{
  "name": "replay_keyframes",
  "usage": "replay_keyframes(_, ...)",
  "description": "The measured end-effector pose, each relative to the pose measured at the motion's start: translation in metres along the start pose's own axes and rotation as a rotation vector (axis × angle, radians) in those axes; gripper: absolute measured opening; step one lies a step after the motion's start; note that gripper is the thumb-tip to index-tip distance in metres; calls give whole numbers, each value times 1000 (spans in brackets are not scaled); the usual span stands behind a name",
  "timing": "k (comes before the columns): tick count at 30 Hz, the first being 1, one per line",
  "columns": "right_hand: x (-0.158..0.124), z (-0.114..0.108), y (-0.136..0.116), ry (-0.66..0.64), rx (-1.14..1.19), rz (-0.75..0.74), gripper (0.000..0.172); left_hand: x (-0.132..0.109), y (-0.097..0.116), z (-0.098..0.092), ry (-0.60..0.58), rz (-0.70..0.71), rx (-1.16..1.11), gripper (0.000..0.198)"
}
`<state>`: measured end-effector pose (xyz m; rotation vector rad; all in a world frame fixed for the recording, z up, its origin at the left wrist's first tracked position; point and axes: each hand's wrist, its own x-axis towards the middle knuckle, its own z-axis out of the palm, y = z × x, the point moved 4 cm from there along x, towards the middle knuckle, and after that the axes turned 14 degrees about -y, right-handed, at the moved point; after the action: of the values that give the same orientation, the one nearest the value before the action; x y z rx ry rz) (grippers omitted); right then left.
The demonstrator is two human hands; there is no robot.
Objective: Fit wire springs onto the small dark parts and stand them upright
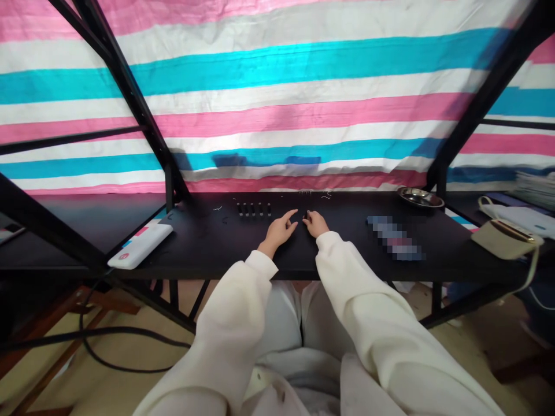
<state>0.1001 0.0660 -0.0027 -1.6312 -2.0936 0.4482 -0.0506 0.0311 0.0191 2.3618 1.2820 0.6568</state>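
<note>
A metal dish (421, 199) sits far right on the surface (217, 248), contents unclear. The right hand (317, 223) pinches a small black piece (306, 215); the left hand (280, 230), fingers parted, is near five black cylinders (252, 210).

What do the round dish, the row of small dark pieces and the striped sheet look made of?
Round dish: likely polished metal; bright, mirror-like glints.
Row of small dark pieces: dark with pale lower ends; plastic or coated metal, too small to tell.
Striped sheet: probably thin plastic, perhaps woven; wrinkles and a slight sheen suggest it.
</note>
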Motion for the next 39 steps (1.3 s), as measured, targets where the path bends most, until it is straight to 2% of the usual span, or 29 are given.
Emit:
replay_keyframes(4, -2, 4, -6, -15, 7, -161, 11, -3, 13, 3, -48, 34, 180, 46)
replay_keyframes(6, -3, 5, -8, -15, 18, -208, 12, -2, 14, 5, -40, 44, 200, 42)
replay_keyframes(11, -7, 6, -15, -19, 98, -273, 15, 4, -3, 0, 152, 1, -24, 21)
replay_keyframes(15, -9, 2, -14, 50, 235, -220, 23, 9, -20, -4, 258, -94, -421, 13)
replay_keyframes(18, -10, -1, -11, 94, 242, -154, 29, 10, -22, -4, 251, -95, -667, 18)
replay_keyframes(21, -10, -2, -11, 95, 192, -143, 32, 10, -19, -5, 224, -54, -767, 20)
replay_keyframes(24, -9, -2, -11, 94, 190, -142, 33, 11, -16, -4, 188, -36, -796, 21)
replay_keyframes(32, -9, -2, -11, 95, 183, -122, 33, 12, -20, -4, 194, -22, -739, 21)
replay_keyframes(39, -14, -7, -9, 53, -23, 41, 42, 10, -17, -1, 178, 21, -628, 24)
